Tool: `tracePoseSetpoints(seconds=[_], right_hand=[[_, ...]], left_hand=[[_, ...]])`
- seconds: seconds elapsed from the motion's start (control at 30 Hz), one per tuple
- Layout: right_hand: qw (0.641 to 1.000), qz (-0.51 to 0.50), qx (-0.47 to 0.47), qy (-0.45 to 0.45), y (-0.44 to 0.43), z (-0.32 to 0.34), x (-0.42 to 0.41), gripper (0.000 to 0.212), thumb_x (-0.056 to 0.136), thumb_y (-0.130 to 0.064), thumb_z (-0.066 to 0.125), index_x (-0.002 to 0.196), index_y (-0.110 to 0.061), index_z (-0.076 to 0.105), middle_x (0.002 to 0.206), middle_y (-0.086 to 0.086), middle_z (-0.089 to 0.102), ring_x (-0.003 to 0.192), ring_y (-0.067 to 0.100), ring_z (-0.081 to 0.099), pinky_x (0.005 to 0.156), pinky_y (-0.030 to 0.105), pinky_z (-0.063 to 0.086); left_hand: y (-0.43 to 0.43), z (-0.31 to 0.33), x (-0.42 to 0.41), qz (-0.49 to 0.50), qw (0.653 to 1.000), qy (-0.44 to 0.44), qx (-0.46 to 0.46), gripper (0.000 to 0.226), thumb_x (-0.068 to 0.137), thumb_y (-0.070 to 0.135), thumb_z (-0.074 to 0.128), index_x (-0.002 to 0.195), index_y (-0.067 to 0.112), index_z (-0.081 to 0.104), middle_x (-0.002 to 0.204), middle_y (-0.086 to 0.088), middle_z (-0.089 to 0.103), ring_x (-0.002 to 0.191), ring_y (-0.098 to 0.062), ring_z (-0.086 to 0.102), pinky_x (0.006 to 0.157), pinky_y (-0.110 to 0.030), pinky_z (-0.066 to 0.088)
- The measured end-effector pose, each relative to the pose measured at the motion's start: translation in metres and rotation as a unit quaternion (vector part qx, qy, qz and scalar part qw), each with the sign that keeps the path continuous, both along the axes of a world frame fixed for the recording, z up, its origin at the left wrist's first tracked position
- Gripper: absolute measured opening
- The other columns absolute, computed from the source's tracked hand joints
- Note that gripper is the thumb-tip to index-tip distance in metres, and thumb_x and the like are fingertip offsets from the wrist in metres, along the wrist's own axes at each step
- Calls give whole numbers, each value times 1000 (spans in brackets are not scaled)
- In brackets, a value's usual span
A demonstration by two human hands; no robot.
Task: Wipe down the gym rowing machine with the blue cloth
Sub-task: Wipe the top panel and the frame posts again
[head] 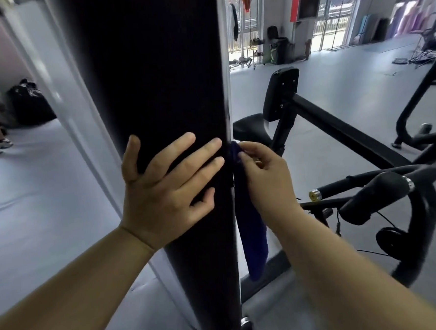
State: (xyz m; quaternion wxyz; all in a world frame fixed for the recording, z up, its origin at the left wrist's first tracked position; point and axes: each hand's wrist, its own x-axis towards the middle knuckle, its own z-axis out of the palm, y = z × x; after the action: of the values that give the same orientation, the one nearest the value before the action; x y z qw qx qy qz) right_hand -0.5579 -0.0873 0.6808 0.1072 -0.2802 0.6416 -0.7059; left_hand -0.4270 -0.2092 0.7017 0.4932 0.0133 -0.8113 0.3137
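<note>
Two hands: left hand [167, 188] flat, right hand [260, 172] pinching cloth [252, 239].

The left hand [167, 188] lies flat on the front of the central upright panel [156, 92]. At the panel's right edge, the right hand [263, 174] pinches the cloth [253, 239], which hangs beside that edge. A handlebar [382, 193] lies to the right, a seat [250, 129] behind.

Daylight is admitted through the tall windows [335, 12], which are blown out to near white, and the grey floor [48, 200] is brightened with soft shadows only. The black panel [155, 79] is rendered without detail (the blue cloth [253, 239] beside it is darkened to navy). The left hand [162, 191] and right hand [266, 177] are kept fairly sharp; the left edge is smeared and lines are bowed outward.
</note>
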Motion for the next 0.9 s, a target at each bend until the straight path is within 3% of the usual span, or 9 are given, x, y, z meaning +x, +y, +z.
tracePoseSetpoints(seconds=[0.13,0.33,0.43,0.5,0.6,0.77,0.9], right_hand=[[999,-15,10,-27,-9,-47,7,19,98,-19,56,99,-31,71,88,-4,74,81,17,70,80,40,58],[996,10,77,-33,-1,-142,5,21,96,-15,59,93,-31,72,87,-12,72,79,8,67,75,31,54],[999,23,33,-8,0,-148,-3,26,97,-12,58,90,-33,71,82,-11,72,76,10,67,73,27,55],[999,22,4,35,-1,-158,-8,24,97,-13,57,98,-33,71,85,-11,72,76,8,66,72,21,53],[999,9,14,48,-5,-205,-6,23,97,-17,57,111,-30,71,95,-6,72,82,8,66,80,26,54],[998,23,49,34,4,-309,4,28,96,-12,57,105,-37,69,104,-10,71,94,4,66,90,31,54],[997,28,50,60,-3,-334,-10,22,93,-18,59,104,-30,75,99,-9,73,92,8,68,90,38,54]], left_hand=[[0,-41,2,-6,1000,-2,30,32,87,34,66,117,26,72,139,10,53,134,-21,39,117,-52,0],[-3,-131,8,15,999,-28,39,41,87,36,64,127,29,62,145,12,46,140,-18,29,117,-54,0],[1,-167,6,25,998,-15,58,41,88,37,63,128,30,59,145,12,45,141,-19,27,113,-59,9],[2,-193,7,29,998,-29,55,41,89,37,62,129,30,59,146,12,44,141,-20,26,113,-60,8],[4,-231,12,38,998,-45,39,40,87,37,64,126,29,66,145,10,48,140,-20,28,116,-56,-1],[6,-278,9,56,998,-33,19,40,88,37,62,126,25,67,143,7,50,138,-23,35,117,-56,-3],[5,-308,10,61,996,-56,-37,45,88,36,58,130,23,65,144,4,52,137,-22,39,115,-61,0]])
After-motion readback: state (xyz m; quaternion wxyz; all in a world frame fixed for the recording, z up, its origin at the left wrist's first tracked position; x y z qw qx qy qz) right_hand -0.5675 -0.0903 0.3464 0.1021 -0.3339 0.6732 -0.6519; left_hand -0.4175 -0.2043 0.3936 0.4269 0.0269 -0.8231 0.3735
